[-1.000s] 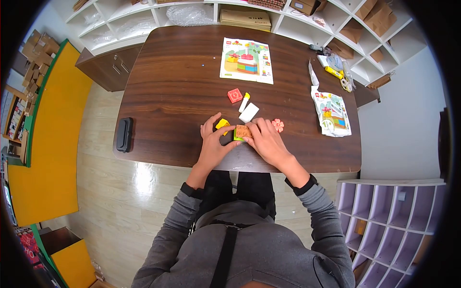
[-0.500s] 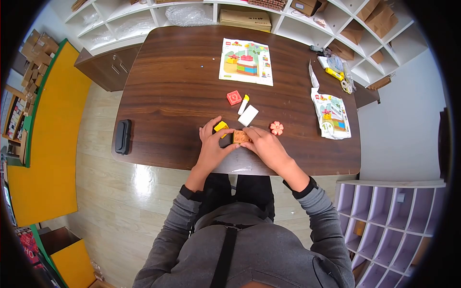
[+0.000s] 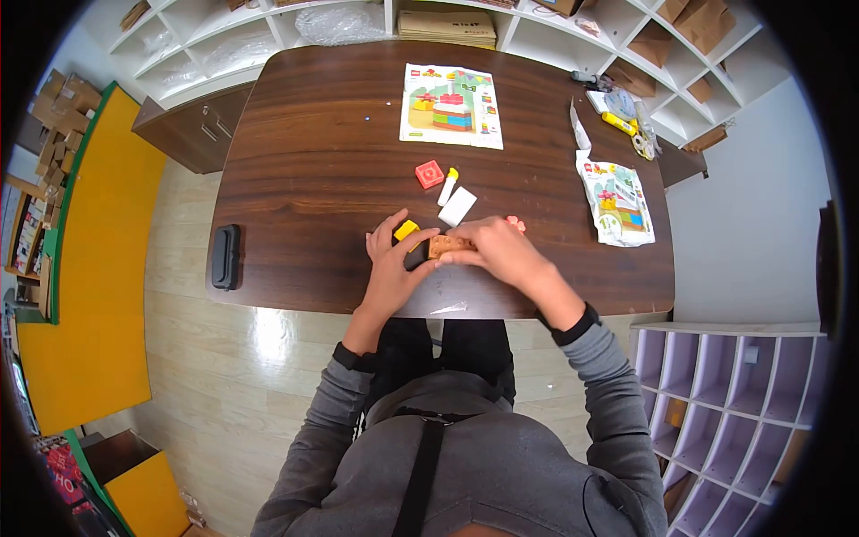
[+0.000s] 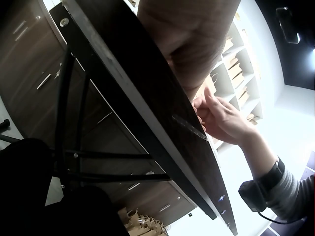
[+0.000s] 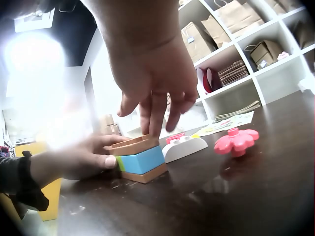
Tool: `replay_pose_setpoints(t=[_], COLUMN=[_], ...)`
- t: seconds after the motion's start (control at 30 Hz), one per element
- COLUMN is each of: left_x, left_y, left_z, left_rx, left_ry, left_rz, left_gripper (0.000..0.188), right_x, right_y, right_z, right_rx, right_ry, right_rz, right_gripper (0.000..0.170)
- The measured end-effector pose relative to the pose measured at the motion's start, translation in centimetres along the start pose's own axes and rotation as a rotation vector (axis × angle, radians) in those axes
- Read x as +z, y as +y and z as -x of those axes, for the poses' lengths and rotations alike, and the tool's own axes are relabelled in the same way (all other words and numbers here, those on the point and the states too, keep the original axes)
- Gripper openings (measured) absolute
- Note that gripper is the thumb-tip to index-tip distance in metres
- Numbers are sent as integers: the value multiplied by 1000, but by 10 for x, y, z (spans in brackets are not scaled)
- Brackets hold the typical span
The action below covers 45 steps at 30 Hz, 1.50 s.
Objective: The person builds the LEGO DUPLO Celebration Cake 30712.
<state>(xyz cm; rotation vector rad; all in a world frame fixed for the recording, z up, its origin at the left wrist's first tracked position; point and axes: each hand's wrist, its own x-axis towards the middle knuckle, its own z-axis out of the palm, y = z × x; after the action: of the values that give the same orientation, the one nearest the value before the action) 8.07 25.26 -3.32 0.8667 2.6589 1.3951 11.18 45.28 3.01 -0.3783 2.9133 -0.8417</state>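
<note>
A stack of toy building bricks (image 5: pixel 142 162) stands near the table's front edge: a brown brick at the bottom, blue and lime green in the middle, and a brown brick (image 5: pixel 134 146) on top, slightly tilted. My left hand (image 3: pixel 391 264) grips the stack's left side, its thumb against the green part. My right hand (image 3: pixel 507 255) holds the right end of the top brown brick with its fingertips. A yellow brick (image 3: pixel 407 230) lies beside the left fingers. A pink flower piece (image 5: pixel 236 141) sits past the right hand, partly hidden in the head view.
Beyond the hands lie a white arched brick (image 3: pixel 457 206), a white-and-yellow candle piece (image 3: pixel 448 185) and a red brick (image 3: pixel 429 174). An instruction booklet (image 3: pixel 451 106) is farther back. A printed bag (image 3: pixel 616 203) lies right, a black case (image 3: pixel 225 257) left.
The right hand has shifted to the right end of the top brown brick, its fingers more bent. The left hand stays about the stack. The view has tilted slightly.
</note>
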Motion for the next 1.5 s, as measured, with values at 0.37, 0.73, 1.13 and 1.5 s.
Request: replay_pose_setpoints(t=[0.37, 0.73, 1.13, 1.5], left_x=[2, 2, 0, 1], left_y=[-1, -1, 0, -1], left_z=[0, 0, -1, 0], left_rx=[53, 47, 23, 10], left_ry=[52, 55, 86, 65], left_rz=[-38, -21, 31, -21], left_gripper=[46, 46, 49, 48], right_x=[-6, -23, -6, -6], right_y=[40, 8, -30, -21], right_z=[-34, -18, 4, -4], right_rx=[-234, -7, -19, -80], right_ry=[197, 257, 148, 108], right_rz=[274, 138, 84, 62], right_gripper=[36, 35, 33, 24])
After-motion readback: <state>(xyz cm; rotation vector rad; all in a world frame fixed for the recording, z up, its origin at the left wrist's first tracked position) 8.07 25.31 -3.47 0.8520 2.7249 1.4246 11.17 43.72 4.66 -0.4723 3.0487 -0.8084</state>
